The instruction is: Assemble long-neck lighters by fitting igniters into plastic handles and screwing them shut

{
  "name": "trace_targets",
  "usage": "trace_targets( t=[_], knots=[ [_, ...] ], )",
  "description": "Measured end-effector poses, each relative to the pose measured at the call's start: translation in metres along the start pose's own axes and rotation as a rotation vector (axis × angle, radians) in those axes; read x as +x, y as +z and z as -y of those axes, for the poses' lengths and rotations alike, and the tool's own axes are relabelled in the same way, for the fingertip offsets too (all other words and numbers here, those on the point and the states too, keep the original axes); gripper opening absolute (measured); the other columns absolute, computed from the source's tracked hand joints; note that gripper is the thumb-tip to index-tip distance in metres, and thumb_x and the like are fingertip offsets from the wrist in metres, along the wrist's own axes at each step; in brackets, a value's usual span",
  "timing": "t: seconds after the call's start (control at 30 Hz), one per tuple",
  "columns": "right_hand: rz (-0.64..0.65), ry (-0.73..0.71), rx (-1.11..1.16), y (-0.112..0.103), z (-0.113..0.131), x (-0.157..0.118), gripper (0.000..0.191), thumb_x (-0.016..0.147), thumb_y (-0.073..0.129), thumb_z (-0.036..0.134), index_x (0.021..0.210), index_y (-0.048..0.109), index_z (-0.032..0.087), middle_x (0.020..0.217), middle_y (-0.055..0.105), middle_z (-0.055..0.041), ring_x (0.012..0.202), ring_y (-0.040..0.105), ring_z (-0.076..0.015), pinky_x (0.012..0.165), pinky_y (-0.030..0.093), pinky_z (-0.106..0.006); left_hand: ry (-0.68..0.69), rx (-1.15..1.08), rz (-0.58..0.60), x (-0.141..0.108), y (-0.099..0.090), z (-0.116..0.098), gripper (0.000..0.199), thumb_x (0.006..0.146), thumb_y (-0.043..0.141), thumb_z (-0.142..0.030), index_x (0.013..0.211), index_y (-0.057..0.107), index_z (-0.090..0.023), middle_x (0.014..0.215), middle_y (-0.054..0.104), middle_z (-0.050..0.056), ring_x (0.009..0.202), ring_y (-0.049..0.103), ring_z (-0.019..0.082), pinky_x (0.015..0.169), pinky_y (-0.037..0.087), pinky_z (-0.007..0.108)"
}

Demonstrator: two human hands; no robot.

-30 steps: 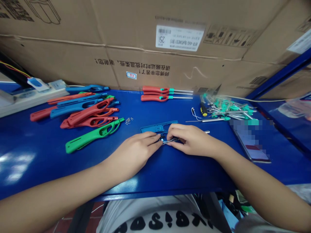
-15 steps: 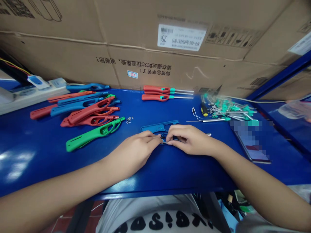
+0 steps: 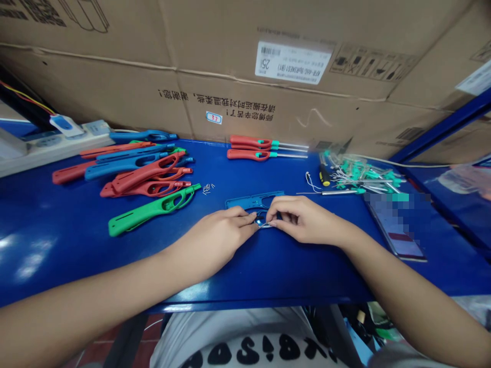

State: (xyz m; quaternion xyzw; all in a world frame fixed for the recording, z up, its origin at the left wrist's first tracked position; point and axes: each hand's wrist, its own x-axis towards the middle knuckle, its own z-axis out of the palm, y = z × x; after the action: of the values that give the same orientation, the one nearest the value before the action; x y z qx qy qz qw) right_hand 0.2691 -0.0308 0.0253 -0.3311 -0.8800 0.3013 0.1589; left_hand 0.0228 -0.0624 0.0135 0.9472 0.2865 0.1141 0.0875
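My left hand (image 3: 232, 227) rests low over the table, its closed fingertips on a blue lighter shell half (image 3: 262, 216) that is mostly covered by both hands. From the other side my right hand (image 3: 297, 217) bends over the same half, thumb and forefinger pinched on what looks like a thin white wire (image 3: 265, 225). Just beyond lies a second blue shell half (image 3: 245, 200), inner face up. The inside of the half between my fingers is largely hidden.
Red, blue, orange and green lighter casings (image 3: 141, 179) pile up at left, near small screws (image 3: 207, 189). Two red lighters (image 3: 249, 148) lie at the back. At right are a screwdriver (image 3: 324, 176), metal rods with green parts (image 3: 356, 176) and a phone (image 3: 399, 230).
The view has shifted slightly. My right fingertips have drawn up a little, and more white wire shows between the hands. The metal end beside my right wrist is now out of sight.
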Motion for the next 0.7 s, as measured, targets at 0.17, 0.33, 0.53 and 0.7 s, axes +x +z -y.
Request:
trace_targets(
  t=[0.17, 0.33, 0.53, 0.7],
  knots=[
    [-0.002, 0.047, -0.011, 0.0, 0.003, 0.0, 0.008, 0.091, 0.058, 0.013, 0.092, 0.066, 0.017, 0.08, 0.06, -0.0001, 0.062, 0.048, -0.0098, 0.06, 0.04, -0.023, 0.008, 0.08, 0.013, 0.0, 0.0, -0.001, 0.032, 0.097, 0.049, -0.008, 0.124, 0.065, -0.013, 0.131, 0.068, 0.014, 0.119, 0.064, 0.026, 0.101, 0.054, 0.041],
    [0.068, 0.038, -0.015, -0.005, 0.006, -0.002, 0.007, 0.088, 0.061, 0.013, 0.094, 0.063, 0.018, 0.08, 0.058, 0.0014, 0.062, 0.046, -0.0098, 0.061, 0.039, -0.023, 0.009, 0.147, 0.029, 0.001, -0.003, -0.006, 0.029, 0.095, 0.052, -0.007, 0.121, 0.066, -0.011, 0.131, 0.067, 0.016, 0.118, 0.064, 0.028, 0.098, 0.055, 0.042],
    [0.073, 0.02, -0.093, -0.007, 0.003, -0.002, 0.002, 0.093, 0.062, 0.02, 0.094, 0.062, 0.018, 0.086, 0.061, -0.0019, 0.071, 0.052, -0.0129, 0.066, 0.041, -0.025, 0.003, 0.184, 0.042, -0.001, -0.003, -0.012, 0.031, 0.096, 0.048, -0.006, 0.123, 0.063, -0.01, 0.134, 0.064, 0.02, 0.122, 0.063, 0.029, 0.099, 0.054, 0.044],
    [0.116, -0.057, -0.168, -0.006, 0.002, -0.003, 0.011, 0.099, 0.052, 0.02, 0.094, 0.062, 0.018, 0.094, 0.062, -0.0057, 0.083, 0.057, -0.017, 0.074, 0.045, -0.029, 0.006, 0.155, 0.022, -0.001, -0.003, -0.012, 0.033, 0.095, 0.049, -0.004, 0.125, 0.063, -0.009, 0.134, 0.064, 0.021, 0.122, 0.063, 0.03, 0.1, 0.054, 0.046]
  ],
)
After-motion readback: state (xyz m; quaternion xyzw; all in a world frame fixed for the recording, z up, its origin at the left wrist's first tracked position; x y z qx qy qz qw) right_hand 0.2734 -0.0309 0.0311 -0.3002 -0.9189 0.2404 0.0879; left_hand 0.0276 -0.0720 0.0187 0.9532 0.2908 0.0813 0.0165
